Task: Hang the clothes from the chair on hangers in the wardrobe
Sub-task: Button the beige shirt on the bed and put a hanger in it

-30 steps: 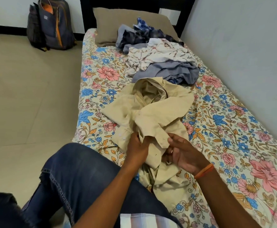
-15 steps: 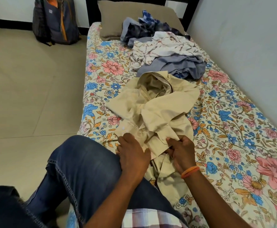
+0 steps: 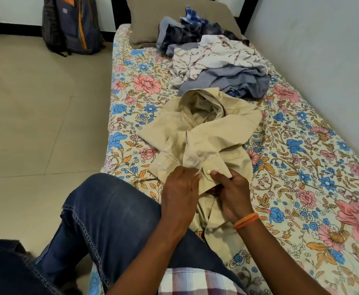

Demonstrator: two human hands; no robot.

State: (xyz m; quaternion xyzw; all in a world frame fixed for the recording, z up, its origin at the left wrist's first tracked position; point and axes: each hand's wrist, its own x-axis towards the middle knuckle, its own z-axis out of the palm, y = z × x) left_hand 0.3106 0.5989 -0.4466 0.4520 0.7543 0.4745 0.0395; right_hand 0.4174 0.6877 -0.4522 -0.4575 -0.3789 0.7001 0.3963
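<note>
A crumpled beige shirt (image 3: 206, 133) lies on the floral bedsheet (image 3: 302, 167) in front of me. My left hand (image 3: 180, 188) grips the shirt's sleeve fabric just left of a cuff with white buttons. My right hand (image 3: 231, 192), with an orange band at the wrist, pinches that cuff, thumb on top beside a button. Farther up the bed lies a pile of clothes (image 3: 214, 62): a white patterned piece, a grey-blue one and dark blue ones. No hanger, chair or wardrobe is in view.
A brown pillow (image 3: 144, 20) leans at the head of the bed. A grey backpack (image 3: 72, 24) stands on the tiled floor (image 3: 36, 124) against the far wall. A pale wall (image 3: 323, 60) runs along the bed's right side. My knee in blue jeans (image 3: 110, 209) rests at the bed's edge.
Both hands have shifted along the beige shirt's sleeve and now hold its buttoned cuff, turned button-side up. The camera moved in slightly closer.
</note>
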